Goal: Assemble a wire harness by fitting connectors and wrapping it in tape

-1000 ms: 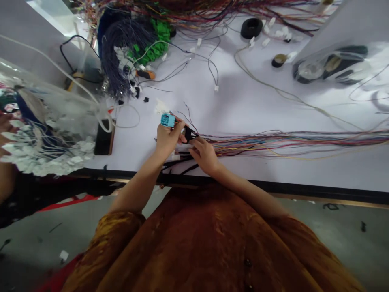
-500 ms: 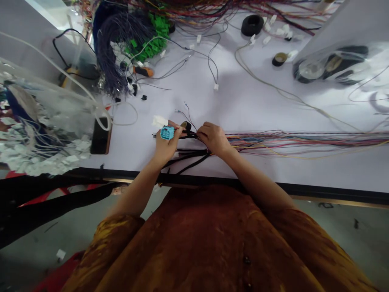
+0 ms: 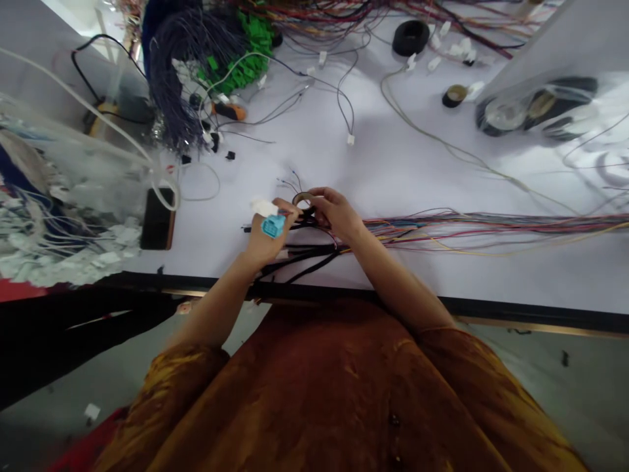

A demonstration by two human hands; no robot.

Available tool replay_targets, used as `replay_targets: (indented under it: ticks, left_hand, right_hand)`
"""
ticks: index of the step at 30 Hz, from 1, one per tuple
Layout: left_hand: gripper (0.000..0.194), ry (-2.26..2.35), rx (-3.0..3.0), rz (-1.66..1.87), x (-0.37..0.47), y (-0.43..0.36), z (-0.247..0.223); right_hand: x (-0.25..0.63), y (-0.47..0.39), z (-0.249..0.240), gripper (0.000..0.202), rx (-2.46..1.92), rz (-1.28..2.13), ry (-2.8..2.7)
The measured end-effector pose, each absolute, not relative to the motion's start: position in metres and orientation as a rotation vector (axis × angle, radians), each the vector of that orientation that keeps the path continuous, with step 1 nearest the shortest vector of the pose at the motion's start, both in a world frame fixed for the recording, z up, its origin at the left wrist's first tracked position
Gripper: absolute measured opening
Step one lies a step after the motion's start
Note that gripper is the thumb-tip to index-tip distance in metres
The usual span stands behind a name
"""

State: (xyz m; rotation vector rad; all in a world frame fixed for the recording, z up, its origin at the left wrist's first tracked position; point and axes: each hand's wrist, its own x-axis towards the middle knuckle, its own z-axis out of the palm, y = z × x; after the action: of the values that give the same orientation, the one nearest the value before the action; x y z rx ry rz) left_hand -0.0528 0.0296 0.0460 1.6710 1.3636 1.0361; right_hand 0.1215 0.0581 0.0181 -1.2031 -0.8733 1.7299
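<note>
My left hand [image 3: 265, 241] is closed round the black-wrapped end of a wire bundle. A light blue connector [image 3: 272, 226] and a white connector [image 3: 264, 208] stick out over its fingers. A small roll of black tape [image 3: 303, 198] stands between my hands, with the fingers of my right hand [image 3: 338, 213] closed on its right edge. Several black-taped branches [image 3: 314, 251] lie below my hands. Loose coloured wires [image 3: 466, 223] run from the bundle to the right.
White connectors [image 3: 73, 242] in clear plastic and a phone [image 3: 157, 219] lie left. Behind are dark wires with green connectors [image 3: 250, 59], an orange-handled tool [image 3: 229, 110] and tape rolls [image 3: 410, 38]. The table's dark edge [image 3: 515, 313] runs in front.
My right hand has shifted slightly from the wires up to the tape roll, which now shows its open ring. My left hand and the blue connector have tilted and moved slightly down.
</note>
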Motion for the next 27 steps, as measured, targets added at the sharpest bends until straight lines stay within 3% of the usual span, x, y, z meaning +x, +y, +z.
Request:
replay_targets:
  ticks: [5, 10, 19, 27]
  left_hand:
    - [0.027, 1.323, 1.357, 1.126, -0.057, 0.043, 0.029]
    - [0.024, 1.266, 1.434, 0.895, -0.043, 0.057, 0.019]
    - [0.019, 1.377, 1.620, 0.778, -0.031, 0.077, 0.046]
    - [0.016, 1.310, 1.564, 0.637, -0.025, 0.085, 0.050]
  right_hand:
    - [0.133, 0.049, 0.014, 0.017, -1.243, 1.663, -0.679]
    - [0.147, 0.036, 0.007, 0.030, -1.236, 1.607, -0.725]
    - [0.122, -0.014, 0.030, 0.037, -1.207, 1.524, -0.841]
    - [0.080, -0.024, 0.006, 0.055, -1.166, 1.443, -0.950]
